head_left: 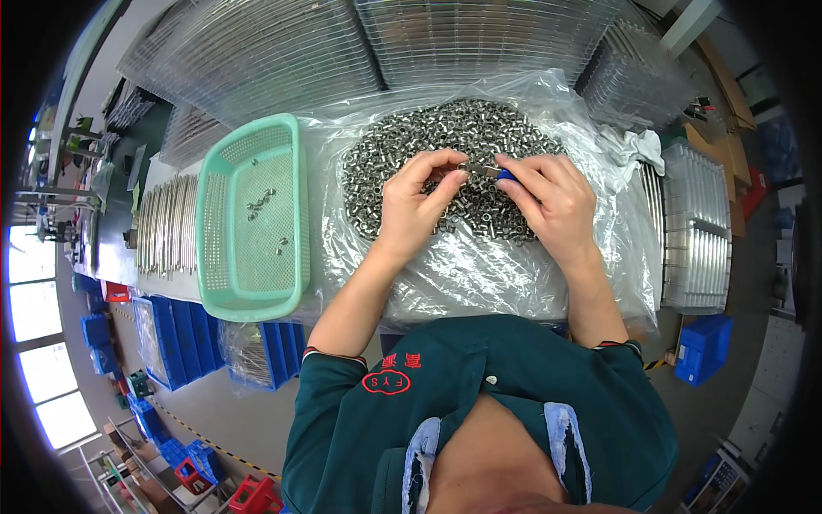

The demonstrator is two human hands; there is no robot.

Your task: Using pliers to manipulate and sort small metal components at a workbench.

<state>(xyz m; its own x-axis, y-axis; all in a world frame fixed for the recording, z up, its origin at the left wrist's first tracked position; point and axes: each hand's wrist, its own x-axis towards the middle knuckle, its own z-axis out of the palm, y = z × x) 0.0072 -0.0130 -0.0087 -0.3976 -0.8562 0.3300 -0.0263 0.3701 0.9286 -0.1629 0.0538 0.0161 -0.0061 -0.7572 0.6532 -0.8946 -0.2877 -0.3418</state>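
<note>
My left hand (414, 204) is closed in a pinch over a heap of small metal parts (454, 128). One small metal part seems to sit between its thumb and forefinger, mostly covered by them. Facing it, my right hand (556, 201) grips a blue-handled tool (505, 176), whose thin metal end points left toward the left fingertips. The heap holds short, shiny, sleeve-like pieces, spread on a clear plastic sheet (437, 274). To the left stands a light green perforated basket (300, 248) with several of the same metal parts (261, 204) lying loose inside.
Stacked clear plastic trays (488, 38) wall off the far side. Metal rods (167, 227) lie left of the basket. At the right are a white cloth (629, 150) and more clear trays (695, 227). Blue bins (180, 343) stand below the table's left front.
</note>
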